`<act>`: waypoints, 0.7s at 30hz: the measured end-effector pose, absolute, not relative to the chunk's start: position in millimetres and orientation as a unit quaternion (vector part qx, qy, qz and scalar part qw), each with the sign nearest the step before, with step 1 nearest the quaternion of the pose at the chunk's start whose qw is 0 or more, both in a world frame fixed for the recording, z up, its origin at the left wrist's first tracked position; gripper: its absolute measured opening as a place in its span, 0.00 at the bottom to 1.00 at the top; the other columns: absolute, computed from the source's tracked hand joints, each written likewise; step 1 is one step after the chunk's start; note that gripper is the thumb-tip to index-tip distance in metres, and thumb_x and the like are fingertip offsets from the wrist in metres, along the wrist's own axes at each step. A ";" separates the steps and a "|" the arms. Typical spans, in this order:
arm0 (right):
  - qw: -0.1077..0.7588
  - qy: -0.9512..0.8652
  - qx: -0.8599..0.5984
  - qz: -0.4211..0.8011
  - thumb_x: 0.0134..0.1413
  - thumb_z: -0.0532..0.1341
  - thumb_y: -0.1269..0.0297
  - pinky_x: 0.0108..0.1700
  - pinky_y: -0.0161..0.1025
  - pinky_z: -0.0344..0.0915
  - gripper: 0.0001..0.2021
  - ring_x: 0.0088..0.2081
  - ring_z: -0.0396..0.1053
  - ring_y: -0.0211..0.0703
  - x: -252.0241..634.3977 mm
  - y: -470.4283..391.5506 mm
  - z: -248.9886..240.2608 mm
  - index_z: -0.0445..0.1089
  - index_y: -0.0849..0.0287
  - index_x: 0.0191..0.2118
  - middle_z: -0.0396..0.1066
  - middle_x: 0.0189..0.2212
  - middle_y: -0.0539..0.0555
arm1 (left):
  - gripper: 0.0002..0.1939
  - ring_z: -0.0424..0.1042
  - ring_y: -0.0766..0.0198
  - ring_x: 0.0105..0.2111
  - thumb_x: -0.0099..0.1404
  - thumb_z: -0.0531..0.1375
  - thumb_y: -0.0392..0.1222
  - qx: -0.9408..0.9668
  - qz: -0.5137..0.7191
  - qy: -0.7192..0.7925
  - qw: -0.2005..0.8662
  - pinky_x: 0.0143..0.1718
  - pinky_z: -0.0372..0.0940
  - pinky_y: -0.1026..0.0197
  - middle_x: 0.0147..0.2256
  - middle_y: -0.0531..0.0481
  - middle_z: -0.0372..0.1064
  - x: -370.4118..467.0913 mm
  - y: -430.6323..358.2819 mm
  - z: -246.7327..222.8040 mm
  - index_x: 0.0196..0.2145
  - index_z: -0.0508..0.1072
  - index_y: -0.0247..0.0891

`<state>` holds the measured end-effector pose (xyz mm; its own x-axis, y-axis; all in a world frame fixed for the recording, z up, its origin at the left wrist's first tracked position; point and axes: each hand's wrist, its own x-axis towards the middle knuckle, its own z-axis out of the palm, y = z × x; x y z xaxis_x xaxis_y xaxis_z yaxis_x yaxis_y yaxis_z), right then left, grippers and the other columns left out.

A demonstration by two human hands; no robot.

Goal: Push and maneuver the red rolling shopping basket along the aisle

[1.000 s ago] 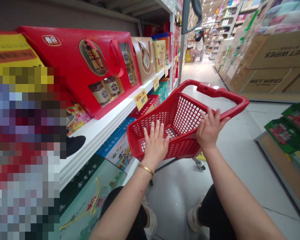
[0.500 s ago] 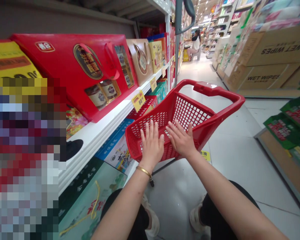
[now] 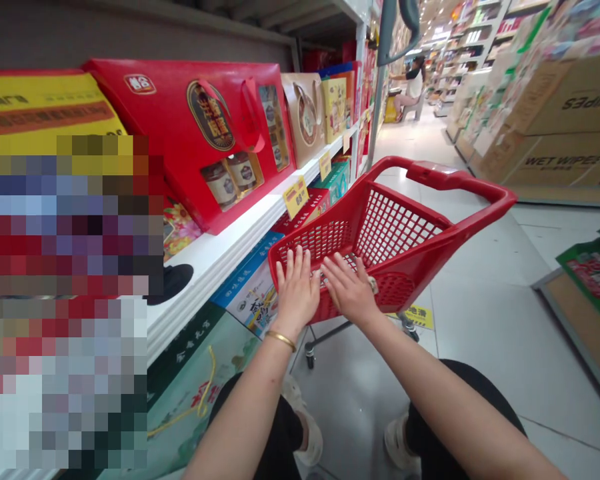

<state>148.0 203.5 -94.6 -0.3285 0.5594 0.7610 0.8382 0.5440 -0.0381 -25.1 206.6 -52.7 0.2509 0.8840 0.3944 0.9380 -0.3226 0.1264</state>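
Both hands are stretched out, palms down, in front of a red plastic shopping cart (image 3: 405, 230) with a lattice basket. My left hand (image 3: 297, 290), with a gold bangle at the wrist, has its fingers extended over the near left end of the basket and holds nothing. Beside it, my right hand (image 3: 350, 287) lies flat in the air with fingers slightly spread, also without anything in it. Whether either hand touches the basket rim, I cannot tell. The cart's handle (image 3: 460, 180) points away, towards the aisle.
On the left, a white shelf (image 3: 250, 213) carries a large red gift box (image 3: 175, 120) with jars. Cartons marked wet wipes (image 3: 565, 157) are stacked at right, near green packets (image 3: 593, 267). A person (image 3: 413, 87) sits far down the aisle. Pixelation covers the lower left.
The view has turned left, so shelf and cart appear further right. My hands have drawn slightly closer together and sit nearer the cart's near edge. Both stay open.
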 end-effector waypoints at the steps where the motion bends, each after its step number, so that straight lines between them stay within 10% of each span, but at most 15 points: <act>1: 0.362 -0.808 -0.424 -0.190 0.69 0.55 0.66 0.77 0.55 0.28 0.25 0.72 0.54 0.45 145.1 203.0 -93.6 0.61 0.53 0.69 0.66 0.66 0.55 | 0.31 0.34 0.52 0.75 0.79 0.42 0.48 -0.786 -0.204 -0.579 0.069 0.74 0.37 0.37 0.75 0.43 0.37 -24.4 206.8 -53.2 0.74 0.49 0.36; 10: 0.489 -0.567 -0.622 -0.228 0.71 0.49 0.63 0.69 0.78 0.20 0.21 0.75 0.46 0.60 215.6 226.8 -74.1 0.68 0.53 0.64 0.64 0.67 0.57 | 0.31 0.34 0.53 0.75 0.78 0.45 0.47 -0.776 -0.221 -0.587 0.063 0.74 0.35 0.37 0.75 0.45 0.37 -25.2 203.9 -56.8 0.74 0.49 0.36; 21: 0.393 -0.711 -0.527 -0.248 0.66 0.60 0.56 0.73 0.69 0.22 0.25 0.74 0.48 0.58 184.0 217.0 -102.7 0.65 0.43 0.66 0.57 0.71 0.52 | 0.32 0.34 0.53 0.75 0.79 0.45 0.48 -0.777 -0.218 -0.587 0.066 0.74 0.37 0.38 0.75 0.44 0.37 -21.5 205.2 -57.5 0.75 0.48 0.36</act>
<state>184.0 217.0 -102.7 -0.1356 0.5553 0.8205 0.9453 0.3204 -0.0606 -21.5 205.2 -57.5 0.2156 0.8835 0.4158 0.9411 -0.3016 0.1530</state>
